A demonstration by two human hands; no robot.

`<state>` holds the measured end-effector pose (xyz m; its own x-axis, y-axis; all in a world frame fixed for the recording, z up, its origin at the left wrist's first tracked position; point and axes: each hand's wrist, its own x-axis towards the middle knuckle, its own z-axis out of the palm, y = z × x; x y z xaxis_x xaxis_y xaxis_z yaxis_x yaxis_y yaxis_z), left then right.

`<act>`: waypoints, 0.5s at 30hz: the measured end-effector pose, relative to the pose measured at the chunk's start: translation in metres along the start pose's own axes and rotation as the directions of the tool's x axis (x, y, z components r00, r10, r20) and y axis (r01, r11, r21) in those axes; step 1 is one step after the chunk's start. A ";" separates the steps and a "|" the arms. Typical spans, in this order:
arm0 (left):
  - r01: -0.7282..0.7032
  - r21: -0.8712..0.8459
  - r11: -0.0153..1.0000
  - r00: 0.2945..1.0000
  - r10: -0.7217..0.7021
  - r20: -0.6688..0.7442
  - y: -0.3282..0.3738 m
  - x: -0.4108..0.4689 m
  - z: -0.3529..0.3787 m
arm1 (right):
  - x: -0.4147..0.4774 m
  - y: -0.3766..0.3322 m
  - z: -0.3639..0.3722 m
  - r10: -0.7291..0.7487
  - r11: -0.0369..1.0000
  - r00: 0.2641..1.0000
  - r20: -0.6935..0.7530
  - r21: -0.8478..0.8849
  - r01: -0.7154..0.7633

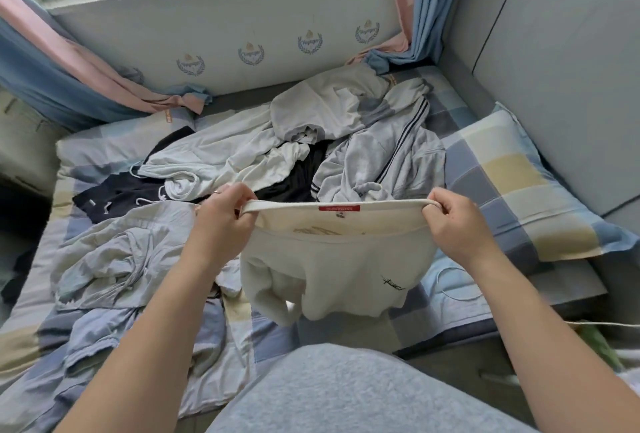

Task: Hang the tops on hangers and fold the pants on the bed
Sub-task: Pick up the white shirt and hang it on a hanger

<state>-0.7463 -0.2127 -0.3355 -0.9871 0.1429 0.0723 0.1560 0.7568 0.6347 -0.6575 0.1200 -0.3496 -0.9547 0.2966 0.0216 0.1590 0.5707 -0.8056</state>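
Currently the left hand (225, 213) and right hand (453, 216) each grip the ribbed band of a cream garment (332, 270), stretched between them above the bed's (485, 169) near edge. Body hangs bunched. Risk: top or pants unclear; misjudging sends it wrong. A one-sided slip drops it beside the unsorted clothes (311, 142).

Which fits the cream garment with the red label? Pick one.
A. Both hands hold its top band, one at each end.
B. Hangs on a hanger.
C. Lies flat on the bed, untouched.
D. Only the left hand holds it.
A: the left hand and the right hand each grip one end of the cream garment's band.
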 end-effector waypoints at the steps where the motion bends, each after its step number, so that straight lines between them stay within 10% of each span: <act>1: -0.005 -0.008 1.000 0.999 0.006 0.046 -0.003 0.000 0.002 | -0.007 0.002 0.001 0.019 1.000 1.000 -0.008 0.005 -0.019; 15: -0.249 -0.110 0.962 0.874 0.272 0.403 -0.062 -0.024 0.010 | -0.176 -0.024 0.080 0.283 0.958 0.885 -0.369 0.148 -0.245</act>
<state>-0.7317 -0.2565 -0.3838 -0.8055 0.5879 -0.0745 0.3919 0.6228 0.6771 -0.5131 -0.0078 -0.3816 -0.7072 0.7069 0.0098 0.3487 0.3609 -0.8649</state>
